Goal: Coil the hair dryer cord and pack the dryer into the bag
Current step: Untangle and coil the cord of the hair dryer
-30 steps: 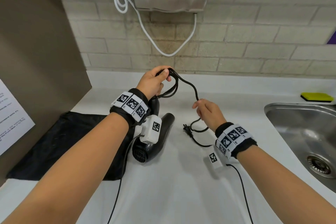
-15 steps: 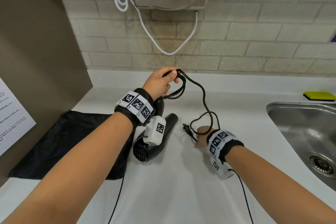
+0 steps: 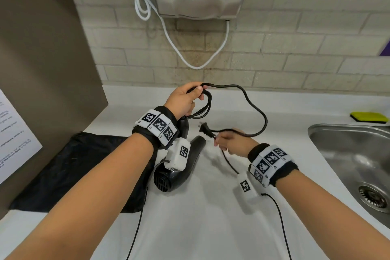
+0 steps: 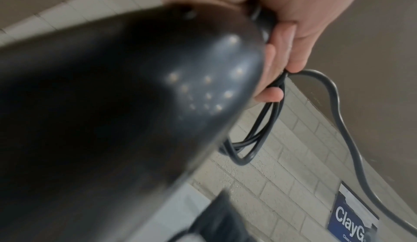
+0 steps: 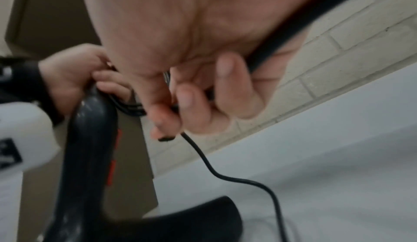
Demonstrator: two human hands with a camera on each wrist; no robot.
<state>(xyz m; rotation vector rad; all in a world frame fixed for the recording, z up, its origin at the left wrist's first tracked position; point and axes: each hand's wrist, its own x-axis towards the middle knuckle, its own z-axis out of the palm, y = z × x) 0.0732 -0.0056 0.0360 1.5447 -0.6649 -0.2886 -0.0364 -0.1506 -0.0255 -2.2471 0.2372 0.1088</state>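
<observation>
The black hair dryer (image 3: 179, 167) lies on the white counter (image 3: 211, 228), its grilled end toward the near side and its long axis running away from it, handle rising toward the left hand (image 3: 183, 100). That hand's fingers are curled round several gathered loops of the cord (image 3: 255, 112), held above the handle. From there the cord arcs right and drops to the right hand (image 3: 230, 142), which pinches it just behind the plug (image 3: 204, 128), prongs pointing left. The black bag (image 3: 80, 169) lies flat to the dryer's left, touching it, beside a brown partition. A steel sink (image 3: 350, 154) sits at the right, a yellow sponge (image 3: 369, 116) beyond it. The left wrist camera box covers part of the dryer's body; both wrist views are blurred.
</observation>
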